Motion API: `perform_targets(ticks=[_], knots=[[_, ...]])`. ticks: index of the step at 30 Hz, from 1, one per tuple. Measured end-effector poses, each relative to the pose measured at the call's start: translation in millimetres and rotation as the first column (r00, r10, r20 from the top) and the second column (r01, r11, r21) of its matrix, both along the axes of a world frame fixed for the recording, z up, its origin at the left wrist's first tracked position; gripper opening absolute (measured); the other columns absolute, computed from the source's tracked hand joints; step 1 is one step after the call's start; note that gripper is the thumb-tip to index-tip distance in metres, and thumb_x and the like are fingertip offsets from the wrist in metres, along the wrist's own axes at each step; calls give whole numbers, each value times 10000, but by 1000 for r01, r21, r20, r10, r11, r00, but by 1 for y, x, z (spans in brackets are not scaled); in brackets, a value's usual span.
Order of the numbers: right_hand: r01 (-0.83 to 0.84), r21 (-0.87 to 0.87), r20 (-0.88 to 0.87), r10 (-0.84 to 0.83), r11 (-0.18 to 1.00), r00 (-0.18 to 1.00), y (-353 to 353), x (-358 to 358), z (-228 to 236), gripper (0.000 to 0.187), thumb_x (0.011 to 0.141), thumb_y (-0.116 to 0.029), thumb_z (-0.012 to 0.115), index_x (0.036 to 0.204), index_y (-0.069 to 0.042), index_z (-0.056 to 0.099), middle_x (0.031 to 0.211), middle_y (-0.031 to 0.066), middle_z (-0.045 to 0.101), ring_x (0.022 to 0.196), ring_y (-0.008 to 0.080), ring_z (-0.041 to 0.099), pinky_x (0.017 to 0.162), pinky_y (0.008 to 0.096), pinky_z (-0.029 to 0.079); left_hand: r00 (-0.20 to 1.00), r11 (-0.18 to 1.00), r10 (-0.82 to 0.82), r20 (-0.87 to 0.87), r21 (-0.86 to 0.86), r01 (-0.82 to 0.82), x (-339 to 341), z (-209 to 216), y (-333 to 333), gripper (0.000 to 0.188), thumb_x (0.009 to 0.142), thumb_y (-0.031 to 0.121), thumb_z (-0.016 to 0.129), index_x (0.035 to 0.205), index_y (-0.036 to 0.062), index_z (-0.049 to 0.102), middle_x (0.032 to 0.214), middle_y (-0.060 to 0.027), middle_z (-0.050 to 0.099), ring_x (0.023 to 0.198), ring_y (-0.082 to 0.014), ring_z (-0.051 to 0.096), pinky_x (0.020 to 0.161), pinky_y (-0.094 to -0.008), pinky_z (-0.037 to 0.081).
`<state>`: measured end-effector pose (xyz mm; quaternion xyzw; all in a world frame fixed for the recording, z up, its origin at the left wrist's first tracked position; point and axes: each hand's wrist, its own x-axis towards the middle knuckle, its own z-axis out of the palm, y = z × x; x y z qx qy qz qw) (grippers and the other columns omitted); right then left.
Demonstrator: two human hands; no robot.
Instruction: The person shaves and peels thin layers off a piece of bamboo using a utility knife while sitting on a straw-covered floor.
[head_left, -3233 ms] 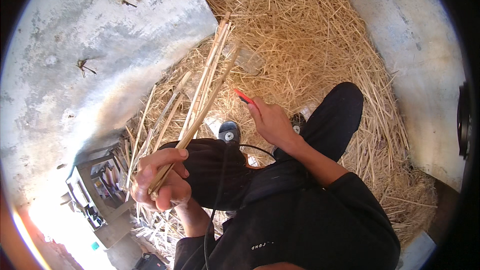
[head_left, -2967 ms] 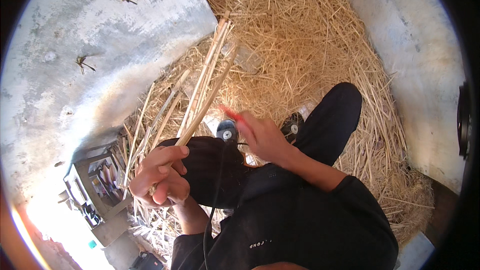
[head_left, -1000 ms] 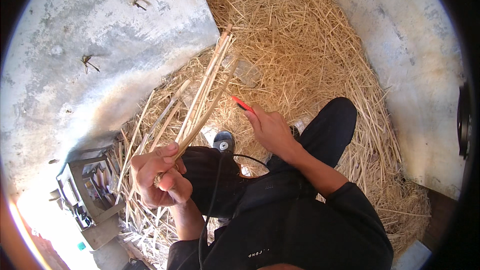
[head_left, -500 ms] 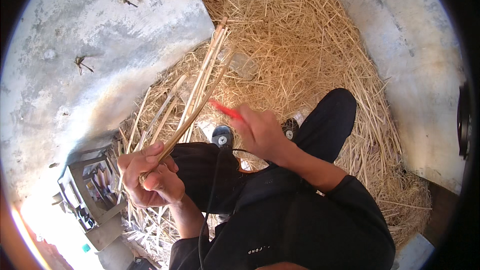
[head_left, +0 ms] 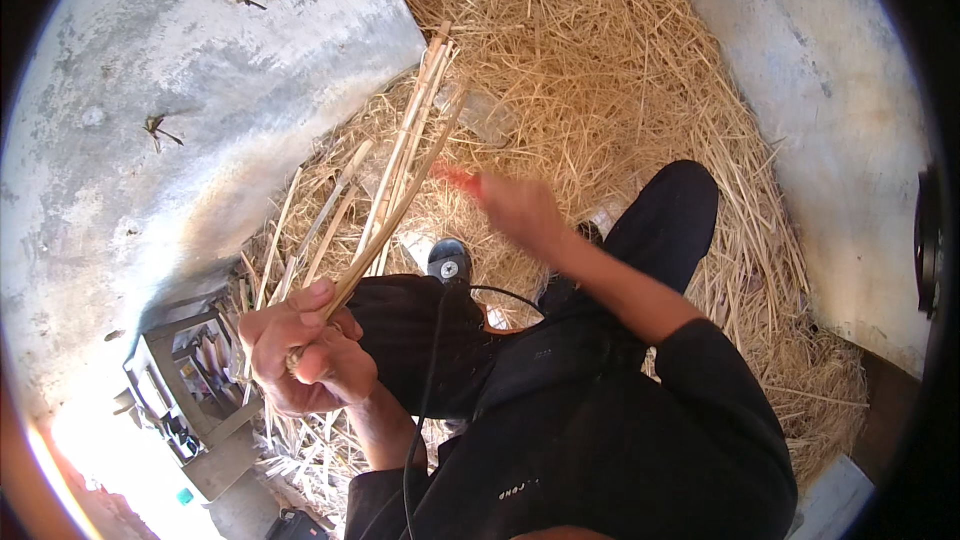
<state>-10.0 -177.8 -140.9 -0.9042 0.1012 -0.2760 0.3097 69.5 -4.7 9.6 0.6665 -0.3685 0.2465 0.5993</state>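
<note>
Rough workshop or shed: straw-like scraps (head_left: 600, 80) thick underfoot; stained left wall (head_left: 210, 70), right wall (head_left: 850, 130); cluttered small shelf (head_left: 212, 465), near left.

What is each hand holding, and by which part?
The left hand grips a long strip near its lower end. The right hand holds a red tool, too blurred to tell by which part.

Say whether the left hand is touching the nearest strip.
Touching. The head view shows the left hand curled around the strip, with one end poking out of its grip.
</note>
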Motion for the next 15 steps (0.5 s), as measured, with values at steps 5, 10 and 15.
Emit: perform_targets(ticks=[5, 10, 15], knots=[[179, 81, -348, -140, 981, 927, -4, 19, -16, 237, 899, -259, 544, 908, -23, 523, 521, 150, 503, 497, 318, 554, 419, 399, 411, 999, 995, 15, 29, 96, -17, 3, -1, -2, 451, 932, 444, 433, 874, -2, 478, 760, -151, 543, 403, -91, 439, 307, -183, 331], [60, 109, -80, -51, 992, 995, 5, 18, 22, 248, 914, -280, 493, 907, -39, 549, 626, 176, 558, 553, 352, 578, 474, 452, 426, 998, 999, 31, 51, 42, -34, 2, -3, 1, 447, 945, 431, 416, 866, -5, 473, 762, -156, 555, 407, -78, 424, 311, -176, 309], [-118, 84, -796, 138, 989, 589, -65, -4, -152, 385, 945, -292, 357, 972, -4, 612, 754, 197, 639, 718, 375, 626, 658, 480, 492, 996, 999, 21, 86, 36, -24, 2, 0, -10, 439, 951, 425, 408, 875, -2, 476, 726, -152, 559, 403, -65, 383, 300, -170, 287]])
